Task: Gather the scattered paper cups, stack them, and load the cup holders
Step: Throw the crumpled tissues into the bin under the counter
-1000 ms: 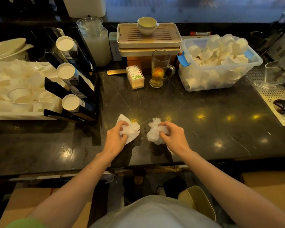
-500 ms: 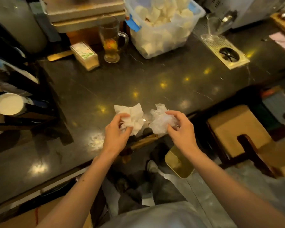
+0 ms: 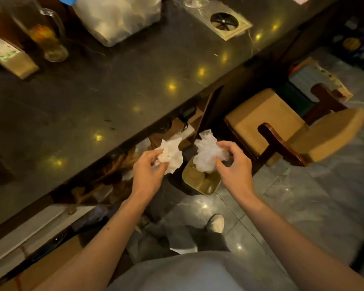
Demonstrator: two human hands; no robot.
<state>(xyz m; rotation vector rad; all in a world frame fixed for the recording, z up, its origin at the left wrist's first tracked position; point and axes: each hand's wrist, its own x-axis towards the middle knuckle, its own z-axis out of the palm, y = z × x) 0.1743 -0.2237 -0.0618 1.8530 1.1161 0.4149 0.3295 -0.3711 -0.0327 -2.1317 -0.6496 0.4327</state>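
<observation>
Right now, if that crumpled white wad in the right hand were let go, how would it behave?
The plastic wad looks thin and floppy, pinched by the right hand. Probably very light, so it may drift while falling. It hangs over the bin, so likely lands there.

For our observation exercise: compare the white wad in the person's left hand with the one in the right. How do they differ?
The left hand holds a paper wad that looks opaque and creamy with folded points; the right hand holds a plastic-looking wad that seems thinner, shinier and rounder. The plastic-looking wad hangs over the bin; the paper wad is beside it. Both are white, crumpled and pinched.
</observation>
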